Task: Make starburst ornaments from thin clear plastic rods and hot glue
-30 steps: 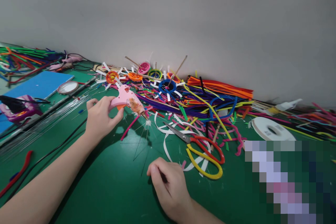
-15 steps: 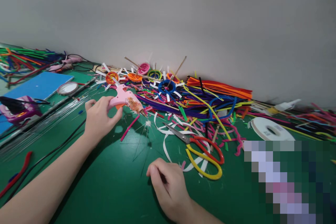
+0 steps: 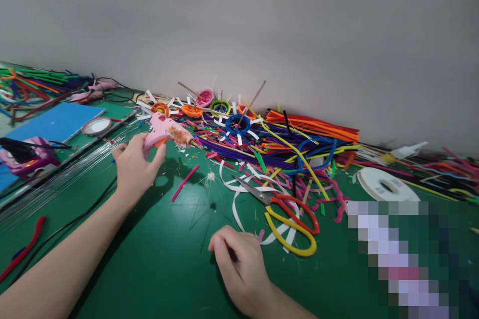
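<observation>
Pink plastic, and the glue gun (image 3: 164, 127) was held by its handle, up over the tabletop's (image 3: 164, 269) left side, the left hand's (image 3: 136, 164) fingers wrapped round it. Light and stiff, it was judged; the nozzle (image 3: 194, 143), possibly hot, was best left untouched. Nearer, left of the scissors (image 3: 264, 196), the right hand's (image 3: 241, 264) fingers were curled closed; whether anything thin was pinched couldn't be told.

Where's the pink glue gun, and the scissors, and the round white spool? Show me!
Pink glue gun (image 3: 163, 128): head view, on its pink body.
Scissors (image 3: 267, 200): head view, on the metal where the blades meet the handles.
Round white spool (image 3: 369, 179): head view, on its flat face, left of the hole.
</observation>
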The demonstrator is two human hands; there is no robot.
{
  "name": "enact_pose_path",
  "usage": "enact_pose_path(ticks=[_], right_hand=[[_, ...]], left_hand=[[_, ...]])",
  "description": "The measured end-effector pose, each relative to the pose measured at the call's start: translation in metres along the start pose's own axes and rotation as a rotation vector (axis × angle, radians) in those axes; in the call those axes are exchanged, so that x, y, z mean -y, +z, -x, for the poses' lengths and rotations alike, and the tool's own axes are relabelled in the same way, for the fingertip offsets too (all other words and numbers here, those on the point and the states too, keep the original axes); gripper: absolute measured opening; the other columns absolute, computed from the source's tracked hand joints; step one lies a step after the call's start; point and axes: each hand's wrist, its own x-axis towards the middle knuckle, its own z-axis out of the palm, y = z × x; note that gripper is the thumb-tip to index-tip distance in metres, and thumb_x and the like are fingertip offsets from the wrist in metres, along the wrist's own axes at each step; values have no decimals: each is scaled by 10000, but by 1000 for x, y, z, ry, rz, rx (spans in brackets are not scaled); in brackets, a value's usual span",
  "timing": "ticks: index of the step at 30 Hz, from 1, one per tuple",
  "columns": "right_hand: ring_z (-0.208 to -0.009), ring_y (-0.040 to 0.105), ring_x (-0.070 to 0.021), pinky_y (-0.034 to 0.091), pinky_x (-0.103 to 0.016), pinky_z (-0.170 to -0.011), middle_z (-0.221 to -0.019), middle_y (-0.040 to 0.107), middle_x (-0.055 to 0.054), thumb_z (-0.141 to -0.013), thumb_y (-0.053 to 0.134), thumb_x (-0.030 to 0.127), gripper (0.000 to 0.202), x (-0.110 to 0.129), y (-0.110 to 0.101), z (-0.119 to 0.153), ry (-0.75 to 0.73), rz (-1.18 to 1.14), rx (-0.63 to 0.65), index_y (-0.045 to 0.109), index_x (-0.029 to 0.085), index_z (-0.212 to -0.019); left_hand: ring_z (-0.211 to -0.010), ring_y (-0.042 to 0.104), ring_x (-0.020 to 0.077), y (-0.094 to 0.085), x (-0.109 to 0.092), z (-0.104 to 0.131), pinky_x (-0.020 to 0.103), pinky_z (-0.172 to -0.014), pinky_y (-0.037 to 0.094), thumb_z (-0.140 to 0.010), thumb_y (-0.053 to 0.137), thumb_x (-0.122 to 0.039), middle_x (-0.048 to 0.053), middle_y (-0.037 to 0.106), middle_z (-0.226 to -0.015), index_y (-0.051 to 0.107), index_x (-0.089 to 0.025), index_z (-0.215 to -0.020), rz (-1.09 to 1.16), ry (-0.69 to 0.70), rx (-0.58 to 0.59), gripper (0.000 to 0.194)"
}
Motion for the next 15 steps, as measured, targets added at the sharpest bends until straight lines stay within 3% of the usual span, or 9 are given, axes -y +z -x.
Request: enact_pose_path(ticks=[10, 15], right_hand=[[-414, 429, -59, 310, -189, -455, -479, 415, 52, -905, 366, 212, 311, 1, 1, 1, -2, 3, -1, 530, 168, -645], [-407, 424, -59, 308, -188, -453, -471, 399, 56, -907, 364, 213, 317, 1, 0, 0, -1, 3, 3, 527, 171, -638]], left_hand=[[-748, 530, 249, -5, 0, -4, 467, -867, 334, -829, 465, -465, 62, 572, -801, 517, -186, -1074, 92, -156, -42, 375], [-733, 504, 237, -6, -1, -3, 423, -811, 371, -814, 467, -445, 42, 533, -760, 520, -195, -1031, 161, -125, -117, 335]])
